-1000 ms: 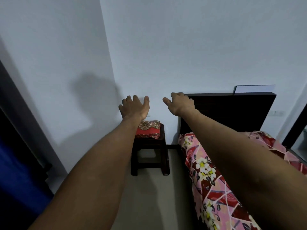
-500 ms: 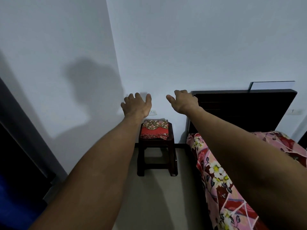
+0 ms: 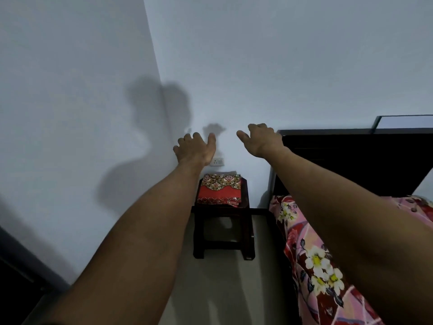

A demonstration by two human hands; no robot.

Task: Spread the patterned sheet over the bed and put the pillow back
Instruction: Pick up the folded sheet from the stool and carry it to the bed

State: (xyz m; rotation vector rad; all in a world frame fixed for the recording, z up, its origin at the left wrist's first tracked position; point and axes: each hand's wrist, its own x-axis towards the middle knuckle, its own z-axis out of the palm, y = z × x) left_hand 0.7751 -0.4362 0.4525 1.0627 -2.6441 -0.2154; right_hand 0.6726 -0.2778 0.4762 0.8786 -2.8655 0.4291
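Observation:
A folded red sheet with a gold and green pattern (image 3: 220, 189) lies on a dark wooden stool (image 3: 223, 227) against the far wall. My left hand (image 3: 195, 148) is stretched out in the air above the stool, fingers spread and relaxed, holding nothing. My right hand (image 3: 260, 139) reaches forward beside it, thumb out and fingers loosely bent, also holding nothing. The bed (image 3: 311, 261) at the right carries a pink and red floral cover. No pillow is in sight.
A dark headboard (image 3: 351, 160) stands against the white wall. A wall socket (image 3: 216, 161) sits just above the stool. Pale floor (image 3: 222, 289) runs between the stool and me. A dark door frame (image 3: 21, 266) is at the lower left.
The view has shifted closer to the stool and swung left, so the bed sits further right. Both hands stay outstretched and have not taken hold of anything.

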